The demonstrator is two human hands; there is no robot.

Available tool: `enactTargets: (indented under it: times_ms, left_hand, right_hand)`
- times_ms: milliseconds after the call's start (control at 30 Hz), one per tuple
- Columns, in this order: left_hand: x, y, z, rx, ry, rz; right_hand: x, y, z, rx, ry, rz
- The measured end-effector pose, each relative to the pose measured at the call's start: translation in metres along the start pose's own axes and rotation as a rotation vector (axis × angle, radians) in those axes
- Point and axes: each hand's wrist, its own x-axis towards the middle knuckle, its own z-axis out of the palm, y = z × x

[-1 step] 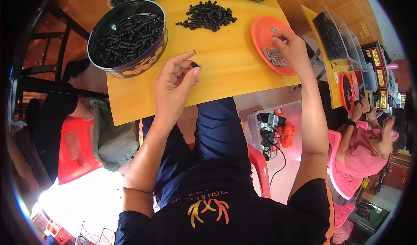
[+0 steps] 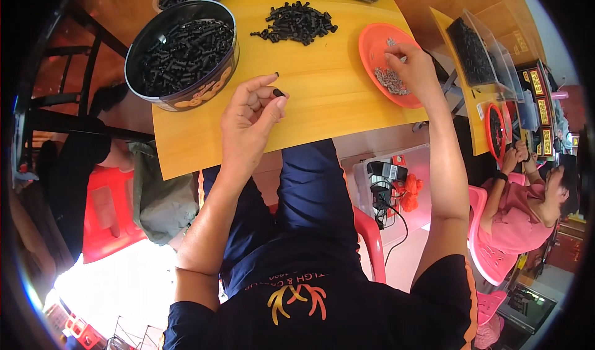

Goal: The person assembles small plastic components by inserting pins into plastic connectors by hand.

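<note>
Piece (image 2: 278, 93), small, dark black, partly hidden

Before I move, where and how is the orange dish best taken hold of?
I'd take the orange dish by its left rim, from the left: that edge is uncovered, whereas the right hand reaches over its right side. Keep it level; small grey pieces lie inside.

A tub (image 2: 173, 105) of small parts (image 2: 186, 58) stood at the left of the table (image 2: 334, 96); a heap (image 2: 297, 22) lay right of the tub; farther right, a plate (image 2: 374, 36) held tiny pieces (image 2: 388, 81); behind the tub sat a bowl (image 2: 156, 1).
</note>
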Motion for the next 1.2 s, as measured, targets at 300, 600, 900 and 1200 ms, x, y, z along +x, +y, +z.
enactTargets:
  times_ms: [300,600,900,1200]
  left_hand:
    - [0.000,-0.002,-0.005,-0.029,0.011,-0.031]
    - [0.008,0.004,-0.017,-0.485,-0.116,-0.161]
    - [0.010,-0.003,-0.024,-0.680,-0.046,-0.251]
    - [0.010,-0.005,-0.024,-0.684,-0.056,-0.291]
  right_hand:
    - [0.019,-0.005,0.021,-0.270,-0.054,-0.191]
    - [0.016,-0.017,0.020,-0.050,0.062,-0.092]
    - [0.025,-0.003,0.004,-0.070,0.016,0.010]
    - [0.019,-0.001,0.000,-0.086,-0.264,-0.119]
